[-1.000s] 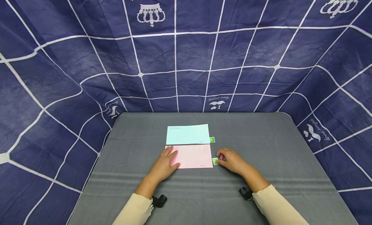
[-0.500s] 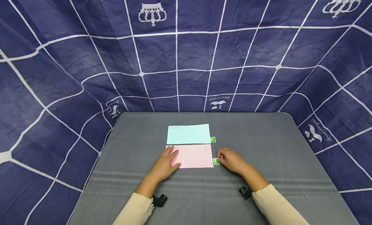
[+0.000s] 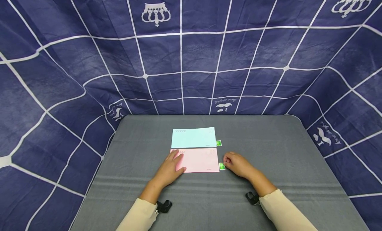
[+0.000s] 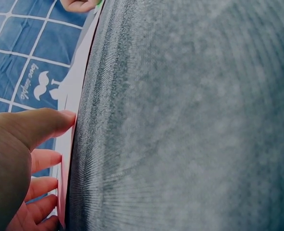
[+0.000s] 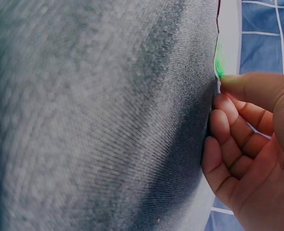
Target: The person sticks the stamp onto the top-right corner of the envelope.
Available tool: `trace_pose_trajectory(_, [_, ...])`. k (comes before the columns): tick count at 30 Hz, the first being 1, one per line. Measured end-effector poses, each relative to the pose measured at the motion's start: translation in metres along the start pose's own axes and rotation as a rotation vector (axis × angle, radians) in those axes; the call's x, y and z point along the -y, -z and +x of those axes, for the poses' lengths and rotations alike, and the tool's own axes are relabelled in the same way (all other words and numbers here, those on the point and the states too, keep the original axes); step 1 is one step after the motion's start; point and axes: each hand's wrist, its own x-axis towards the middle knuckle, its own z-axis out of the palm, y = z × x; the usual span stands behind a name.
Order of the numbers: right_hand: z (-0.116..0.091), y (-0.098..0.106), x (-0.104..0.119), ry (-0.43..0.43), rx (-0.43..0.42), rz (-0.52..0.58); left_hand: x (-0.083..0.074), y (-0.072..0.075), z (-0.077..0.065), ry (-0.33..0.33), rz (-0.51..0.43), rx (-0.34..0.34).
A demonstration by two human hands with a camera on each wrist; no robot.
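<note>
A pink envelope [image 3: 198,162] lies flat on the grey table, just below a light blue envelope [image 3: 193,138]. My left hand [image 3: 169,169] rests on the pink envelope's left end, fingers spread; in the left wrist view the thumb [image 4: 60,120] lies at its near edge. At the pink envelope's lower right corner is a small green stamp [image 3: 222,166] with a white border. My right hand [image 3: 238,164] pinches the stamp's right edge, the other fingers curled against the cloth. In the right wrist view the thumb tip meets the green stamp [image 5: 220,62].
A second green stamp [image 3: 219,143] lies at the blue envelope's lower right corner. Grey cloth [image 3: 286,151] covers the table. A dark blue curtain [image 3: 197,52] with white lines surrounds its back and sides. Each wrist carries a black camera band [image 3: 164,206].
My right thumb and index finger, slightly apart a second ago, have come together at the lower stamp's edge. The left hand and both envelopes stay in place.
</note>
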Motion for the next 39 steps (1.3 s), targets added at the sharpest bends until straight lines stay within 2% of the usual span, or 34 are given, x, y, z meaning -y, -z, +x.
trace_pose_trajectory(6, [0.0, 0.001, -0.003, -0.029, 0.01, 0.046, -0.002, 0.001, 0.0, -0.008, 0.001, 0.0])
trace_pose_trajectory(13, [0.001, 0.003, 0.0, -0.042, 0.012, 0.074, -0.004, 0.003, 0.002, 0.029, 0.008, 0.042])
trace_pose_trajectory(21, [0.005, 0.005, 0.004, -0.024, 0.001, 0.101, -0.004, 0.002, 0.001, 0.007, 0.001, 0.025])
trace_pose_trajectory(26, [0.009, 0.006, 0.009, -0.046, 0.017, 0.116, -0.005, 0.001, 0.001, 0.004, -0.024, 0.021])
trace_pose_trajectory(39, [0.021, 0.003, 0.011, -0.065, -0.01, 0.178, -0.005, -0.001, 0.002, -0.016, -0.028, 0.005])
